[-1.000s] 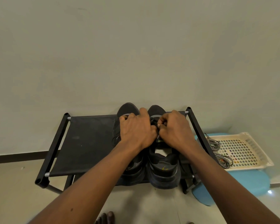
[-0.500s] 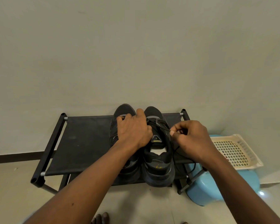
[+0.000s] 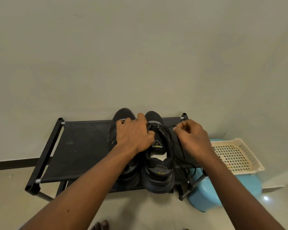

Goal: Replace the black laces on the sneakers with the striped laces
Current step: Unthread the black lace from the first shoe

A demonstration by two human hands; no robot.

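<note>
head view, right fingers [image 3: 181,128] pinching black lace [image 3: 165,128]

Home interior – low black shoe rack [image 3: 83,146] against plain wall [image 3: 140,55], tiled floor [image 3: 140,209], plastic basket [image 3: 236,155]

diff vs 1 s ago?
Right hand left the right sneaker and drew off to the right, pulling the black lace out with it. Left hand stayed pressed on the sneakers; rack and sneakers unmoved.
</note>
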